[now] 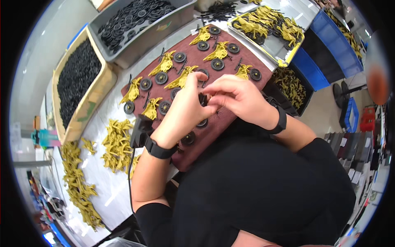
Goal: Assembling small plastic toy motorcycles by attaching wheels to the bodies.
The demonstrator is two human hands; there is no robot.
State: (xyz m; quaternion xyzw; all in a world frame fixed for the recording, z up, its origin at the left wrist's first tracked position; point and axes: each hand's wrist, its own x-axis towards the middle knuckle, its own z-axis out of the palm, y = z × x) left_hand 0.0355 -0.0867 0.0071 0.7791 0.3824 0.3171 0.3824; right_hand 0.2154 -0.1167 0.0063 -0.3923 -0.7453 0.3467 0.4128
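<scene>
Over a maroon mat [259,61], my left hand [187,108] and my right hand [242,100] meet, fingers pinched around a small black part [202,99]. Most of that part is hidden by the fingers, so its kind is unclear. Rows of yellow toy motorcycle bodies [164,63] lie on the mat, each with black wheels [161,78] and thin black pieces beside it. Next to my left wrist lie a yellow body [151,109] and a wheel [164,107]. Just beyond my right hand is another wheel [255,74].
A grey bin [158,33] of black wheels and a cream bin [108,80] of small black pieces stand at the back left. Yellow parts [117,142] are heaped at left. A yellow-rimmed tray [284,63] of motorcycle pieces sits back right, above a dark crate [290,90].
</scene>
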